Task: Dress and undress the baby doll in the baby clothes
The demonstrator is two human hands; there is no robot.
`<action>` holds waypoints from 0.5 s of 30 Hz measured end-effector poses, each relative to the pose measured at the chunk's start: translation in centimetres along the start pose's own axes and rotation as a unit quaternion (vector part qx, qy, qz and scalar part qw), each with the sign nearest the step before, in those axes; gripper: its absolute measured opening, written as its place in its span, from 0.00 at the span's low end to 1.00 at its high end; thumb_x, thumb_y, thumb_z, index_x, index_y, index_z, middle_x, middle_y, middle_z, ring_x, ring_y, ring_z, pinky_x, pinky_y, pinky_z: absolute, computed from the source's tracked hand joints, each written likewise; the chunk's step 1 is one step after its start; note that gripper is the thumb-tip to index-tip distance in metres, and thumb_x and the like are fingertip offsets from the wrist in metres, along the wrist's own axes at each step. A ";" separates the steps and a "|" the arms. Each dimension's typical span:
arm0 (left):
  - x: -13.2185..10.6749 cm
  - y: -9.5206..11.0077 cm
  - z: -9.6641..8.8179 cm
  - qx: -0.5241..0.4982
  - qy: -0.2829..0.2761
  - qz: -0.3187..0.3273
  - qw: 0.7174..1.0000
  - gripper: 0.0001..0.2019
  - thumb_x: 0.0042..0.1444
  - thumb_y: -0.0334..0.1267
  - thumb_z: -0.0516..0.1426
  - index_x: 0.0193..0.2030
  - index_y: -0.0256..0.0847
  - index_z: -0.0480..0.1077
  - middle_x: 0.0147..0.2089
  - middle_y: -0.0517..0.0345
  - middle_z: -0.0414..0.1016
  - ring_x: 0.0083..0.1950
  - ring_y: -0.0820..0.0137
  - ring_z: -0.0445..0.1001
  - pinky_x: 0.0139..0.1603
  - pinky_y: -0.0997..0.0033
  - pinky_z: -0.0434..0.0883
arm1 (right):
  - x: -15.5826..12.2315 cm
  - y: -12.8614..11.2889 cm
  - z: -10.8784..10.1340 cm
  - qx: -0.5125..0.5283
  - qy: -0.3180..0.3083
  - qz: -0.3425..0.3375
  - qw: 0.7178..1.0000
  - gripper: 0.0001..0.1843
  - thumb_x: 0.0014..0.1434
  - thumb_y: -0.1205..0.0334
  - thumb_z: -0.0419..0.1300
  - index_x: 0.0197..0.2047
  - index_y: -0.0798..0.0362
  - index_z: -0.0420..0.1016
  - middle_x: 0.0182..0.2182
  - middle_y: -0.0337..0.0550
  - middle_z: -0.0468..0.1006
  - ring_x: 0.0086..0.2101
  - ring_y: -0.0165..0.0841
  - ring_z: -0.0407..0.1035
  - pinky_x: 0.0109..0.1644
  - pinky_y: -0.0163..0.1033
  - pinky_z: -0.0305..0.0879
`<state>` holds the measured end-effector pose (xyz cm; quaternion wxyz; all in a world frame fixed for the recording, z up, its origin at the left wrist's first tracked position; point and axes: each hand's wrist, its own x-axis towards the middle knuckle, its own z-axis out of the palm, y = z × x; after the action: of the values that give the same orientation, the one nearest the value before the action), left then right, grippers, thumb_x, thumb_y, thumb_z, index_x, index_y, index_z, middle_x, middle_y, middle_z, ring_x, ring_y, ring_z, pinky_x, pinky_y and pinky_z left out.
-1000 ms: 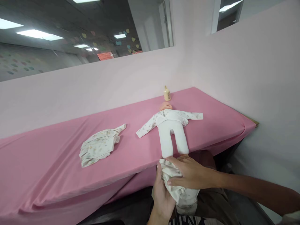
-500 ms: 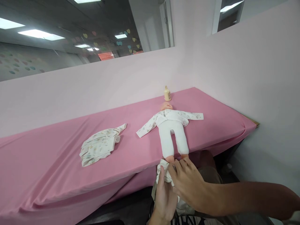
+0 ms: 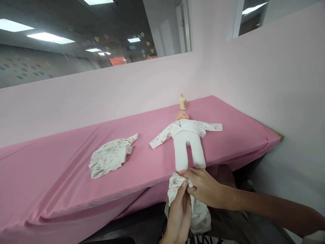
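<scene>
A baby doll [image 3: 188, 142] lies on its back with its feet at the table's near edge, wearing a patterned long-sleeved top [image 3: 165, 135] with both sleeves spread out. Small printed baby pants [image 3: 200, 217] are bunched at its left-side foot in view, and part of them hangs below the edge. My left hand [image 3: 179, 213] is closed on the gathered cloth from below, thumb on top. My right hand [image 3: 207, 188] pinches the pants' upper edge by the doll's feet. The feet are mostly hidden by cloth and fingers.
Another printed baby garment [image 3: 110, 157] lies crumpled on the pink-covered table [image 3: 63, 176] to the left. A cream pump bottle [image 3: 183, 102] stands behind the doll's head, near the wall [image 3: 122, 95]. A wooden corner [image 3: 278, 133] shows at the right.
The pants have opened out: more printed cloth now shows at the foot and hangs below my hands. My right hand has shifted its grip on the cloth's edge.
</scene>
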<state>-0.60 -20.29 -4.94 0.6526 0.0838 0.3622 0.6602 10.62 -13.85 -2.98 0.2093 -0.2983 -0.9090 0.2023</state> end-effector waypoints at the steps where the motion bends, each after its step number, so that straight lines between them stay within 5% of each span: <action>1: -0.1 0.2 0.1 0.005 -0.006 0.001 1.000 0.17 0.54 0.35 0.63 0.51 0.42 0.74 0.51 0.53 0.75 0.60 0.64 0.69 0.65 0.64 0.64 | 0.1 0.2 -0.2 0.064 0.011 0.027 0.998 0.22 0.59 0.71 0.52 0.57 0.53 0.68 0.51 0.47 0.75 0.51 0.37 0.69 0.55 0.42 0.63; 4: -0.7 0.9 0.3 0.025 -0.053 0.016 0.998 0.15 0.51 0.32 0.64 0.47 0.40 0.75 0.47 0.53 0.75 0.59 0.63 0.70 0.66 0.62 0.62 | 0.6 0.9 -0.7 0.168 0.013 0.061 0.984 0.21 0.57 0.70 0.53 0.54 0.51 0.70 0.50 0.45 0.76 0.50 0.37 0.70 0.52 0.40 0.63; 8: -1.6 1.4 0.5 0.053 -0.096 0.045 0.993 0.15 0.50 0.33 0.65 0.46 0.39 0.76 0.52 0.51 0.73 0.63 0.62 0.66 0.69 0.62 0.58 | 1.5 2.2 -1.0 0.148 0.057 0.117 0.980 0.13 0.54 0.71 0.52 0.42 0.53 0.72 0.37 0.43 0.78 0.37 0.35 0.71 0.39 0.37 0.62; 12: -1.2 1.4 -0.1 0.110 -0.079 0.066 0.989 0.17 0.52 0.37 0.64 0.49 0.40 0.75 0.57 0.50 0.71 0.66 0.62 0.63 0.70 0.63 0.57 | 2.4 3.6 -0.8 0.139 0.079 0.105 0.982 0.13 0.54 0.69 0.55 0.44 0.53 0.71 0.38 0.43 0.78 0.36 0.35 0.70 0.38 0.36 0.59; 15: -0.1 1.2 -1.4 0.209 -0.009 0.102 0.973 0.22 0.52 0.44 0.64 0.54 0.42 0.73 0.57 0.49 0.72 0.64 0.60 0.66 0.66 0.62 0.62 | 2.8 3.9 -1.0 0.159 0.079 0.100 0.979 0.12 0.55 0.67 0.55 0.44 0.54 0.72 0.37 0.42 0.78 0.36 0.34 0.69 0.38 0.36 0.59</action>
<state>-2.35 -20.71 -5.21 0.5535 0.2611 0.4757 0.6318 10.89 -8.93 -3.35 0.3044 -0.3659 -0.8111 0.3399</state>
